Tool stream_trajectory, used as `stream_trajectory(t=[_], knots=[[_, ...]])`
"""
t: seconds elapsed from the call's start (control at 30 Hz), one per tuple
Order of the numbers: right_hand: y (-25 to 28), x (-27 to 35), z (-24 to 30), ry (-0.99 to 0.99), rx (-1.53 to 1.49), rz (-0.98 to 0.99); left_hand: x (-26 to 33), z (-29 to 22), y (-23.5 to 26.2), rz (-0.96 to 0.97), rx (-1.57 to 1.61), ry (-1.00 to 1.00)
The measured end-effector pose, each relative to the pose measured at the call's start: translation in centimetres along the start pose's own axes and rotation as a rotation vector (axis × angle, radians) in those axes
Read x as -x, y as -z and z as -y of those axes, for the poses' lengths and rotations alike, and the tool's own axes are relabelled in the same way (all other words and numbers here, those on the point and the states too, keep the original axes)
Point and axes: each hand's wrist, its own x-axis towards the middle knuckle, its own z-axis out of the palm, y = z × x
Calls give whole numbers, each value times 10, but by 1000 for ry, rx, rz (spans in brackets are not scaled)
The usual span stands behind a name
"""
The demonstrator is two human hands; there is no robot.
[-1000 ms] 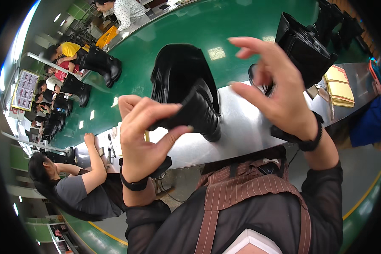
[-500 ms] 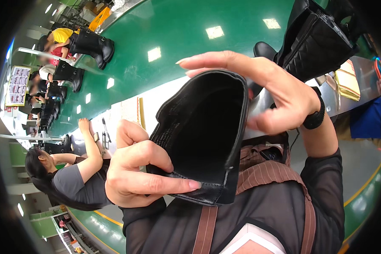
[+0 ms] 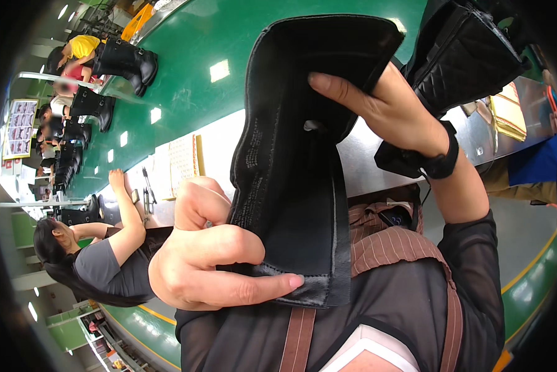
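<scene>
A black boot [image 3: 294, 211] is held up before my chest with its opened-out shaft facing me, so the dark lining shows. My left hand [image 3: 213, 263] pinches the lower edge of the shaft, the forefinger stretched along the stitched band at the rim. On the other side my right hand [image 3: 387, 108] grips the folded-back upper flap. Its thumb lies against the lining, while the other fingers are hidden behind the leather. A small pale spot shows on the lining near that thumb. The boot's foot cannot be seen.
Quilted black boots [image 3: 461, 65] stand at the right on the green table [image 3: 185, 99]. Nearby lie yellowish papers [image 3: 508, 115]. A stack of sheets [image 3: 182, 158] and pens [image 3: 147, 186] lie at the left, beside a seated co-worker [image 3: 105, 260]. More boots [image 3: 127, 65] stand farther off.
My right hand has gone from hovering apart beside the boot to gripping its shaft. The shaft is spread wider and its upper part raised. My left hand keeps its pinch.
</scene>
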Motion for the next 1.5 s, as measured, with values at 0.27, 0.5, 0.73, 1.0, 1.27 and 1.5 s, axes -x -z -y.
stream_trajectory(t=[0.27, 0.5, 0.73, 1.0, 1.27, 1.5], knots=[[-5, -15, 6, -204, 149, -15, 2, 4, 8, -273, -279, 162], [1, 7, -37, -312, 102, -1, 41, 81, -91, -629, 481, 489], [7, 67, -65, -712, 87, 219, 43, 119, -153, -303, 603, 756], [-33, 76, -87, -848, -22, 294, 34, 118, -168, -345, 624, 829], [-31, 66, -90, -995, -201, 493, 38, 126, -172, -454, 743, 881], [-29, 65, -90, -1037, -269, 510, 37, 118, -193, -563, 632, 949]])
